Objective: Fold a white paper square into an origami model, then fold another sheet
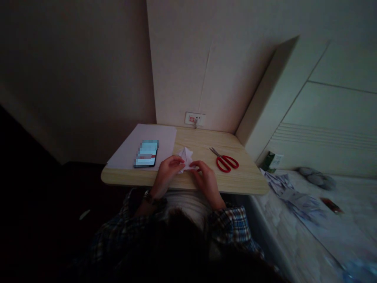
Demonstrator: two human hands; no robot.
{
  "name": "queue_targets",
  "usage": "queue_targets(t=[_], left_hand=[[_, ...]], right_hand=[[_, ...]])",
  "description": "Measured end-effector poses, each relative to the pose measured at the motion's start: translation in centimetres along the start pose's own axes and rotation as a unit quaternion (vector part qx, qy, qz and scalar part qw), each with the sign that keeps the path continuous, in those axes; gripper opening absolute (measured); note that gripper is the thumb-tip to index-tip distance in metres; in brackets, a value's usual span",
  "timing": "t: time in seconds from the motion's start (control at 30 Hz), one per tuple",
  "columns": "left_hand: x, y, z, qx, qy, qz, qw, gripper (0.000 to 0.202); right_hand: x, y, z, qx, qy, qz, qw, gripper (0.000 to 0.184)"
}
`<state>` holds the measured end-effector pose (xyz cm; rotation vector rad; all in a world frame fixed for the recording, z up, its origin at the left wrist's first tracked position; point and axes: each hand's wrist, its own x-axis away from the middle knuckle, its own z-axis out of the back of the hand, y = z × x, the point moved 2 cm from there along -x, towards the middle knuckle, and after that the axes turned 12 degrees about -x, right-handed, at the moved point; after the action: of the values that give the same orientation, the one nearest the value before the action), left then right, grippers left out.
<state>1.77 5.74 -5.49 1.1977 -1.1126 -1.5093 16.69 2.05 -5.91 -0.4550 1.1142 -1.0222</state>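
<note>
Head camera view, looking down into a dim room: a plain pale wall fills the upper middle of the frame, with a panelled cream headboard at the right. Lower right, a whitish quilted mattress bears a heap of folded white papers and a soft grey bundle.

At the centre, against the wall, is a pale wood-grain tabletop with rounded corners. Large flat white paper sheets cover its left part.

Below centre, the left hand and right hand come up from plaid sleeves. Left of them, a dark-edged smartphone with a lit, pixelated screen lies on the sheets; to their right are metal scissors with red handles, touched by neither hand.

Between the hands, near the table's front edge, is a small folded white paper piece with pointed tips. Each hand pinches its near part between thumb and fingers. The step in hand looks like shaping a fold; the next move seems to call for steadying one side while lightly creasing the other.
</note>
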Motion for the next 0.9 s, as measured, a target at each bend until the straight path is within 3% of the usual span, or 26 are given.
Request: queue_targets(t=[0.37,0.67,0.9], left_hand=[[-0.28,-0.12,-0.11,-0.018,-0.002,-0.009,1.000,0.023],[-0.47,-0.34,-0.13,-0.014,-0.027,-0.021,0.999,0.017],[-0.57,-0.44,-0.07,-0.007,-0.039,-0.030,0.999,0.015]], right_hand=[[0.15,-0.34,-0.23,0.023,-0.036,0.020,0.999,0.014],[0.44,-0.56,-0.27,0.056,-0.010,0.046,0.997,0.012],[0.41,0.03,-0.57,0.025,0.020,0.061,0.998,0.012]])
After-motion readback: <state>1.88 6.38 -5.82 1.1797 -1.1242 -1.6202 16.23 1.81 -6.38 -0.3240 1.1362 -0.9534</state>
